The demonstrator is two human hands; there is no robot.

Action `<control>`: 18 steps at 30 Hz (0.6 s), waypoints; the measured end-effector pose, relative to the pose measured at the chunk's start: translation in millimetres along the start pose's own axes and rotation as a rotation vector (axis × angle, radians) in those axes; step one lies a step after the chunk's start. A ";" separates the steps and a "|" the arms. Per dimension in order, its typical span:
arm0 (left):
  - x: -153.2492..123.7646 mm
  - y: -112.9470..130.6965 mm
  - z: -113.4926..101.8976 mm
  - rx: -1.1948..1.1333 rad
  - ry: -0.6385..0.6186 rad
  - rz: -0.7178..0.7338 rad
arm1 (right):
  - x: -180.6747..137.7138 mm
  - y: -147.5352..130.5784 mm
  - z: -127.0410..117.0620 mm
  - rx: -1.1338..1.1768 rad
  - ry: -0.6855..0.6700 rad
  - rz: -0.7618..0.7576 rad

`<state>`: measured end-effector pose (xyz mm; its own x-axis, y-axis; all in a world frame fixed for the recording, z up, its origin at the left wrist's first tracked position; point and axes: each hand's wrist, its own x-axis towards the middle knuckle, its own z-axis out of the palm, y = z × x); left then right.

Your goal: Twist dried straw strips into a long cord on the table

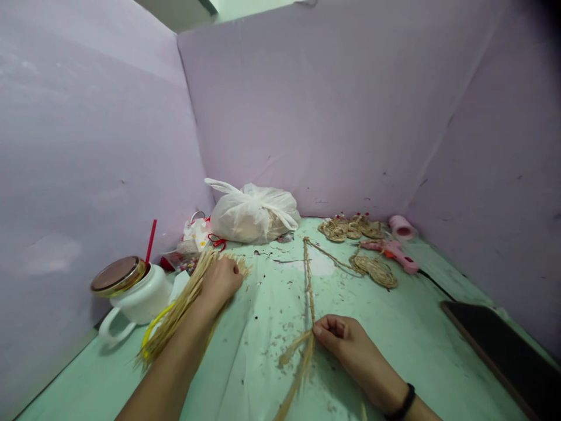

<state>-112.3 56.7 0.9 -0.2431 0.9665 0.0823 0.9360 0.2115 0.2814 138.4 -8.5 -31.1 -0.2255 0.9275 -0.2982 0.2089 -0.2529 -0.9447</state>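
My right hand (346, 345) is closed, its thumb and fingertips pinching a braided straw cord (310, 280) at the lower end of the plait. Loose straw strands (300, 374) fan out below that pinch towards me. Farther left, my left hand (222, 280) is curled closed over a bundle of dry straw (184, 316); its fingertips are mostly hidden among the stalks. From its top bend, the cord runs right to a coiled straw piece (376, 271) on the table.
A white mug (142, 298) with a gold-rimmed lid stands left. Behind are a knotted white plastic bag (254, 213) and several woven straw pieces (335, 229). A pink glue gun (394, 252), a pink roll (402, 228) and a dark phone-like slab (504, 356) lie right. Pale panels enclose the table.
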 end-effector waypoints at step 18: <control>-14.6 16.1 -35.9 -1.043 -0.039 0.124 | 0.1 0.1 -0.7 -0.005 -0.028 -0.039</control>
<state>-102.8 40.8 38.6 -0.1347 0.9807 0.1416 0.2659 -0.1018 0.9586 139.1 -8.3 -31.2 -0.2599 0.9285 -0.2653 0.2044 -0.2156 -0.9548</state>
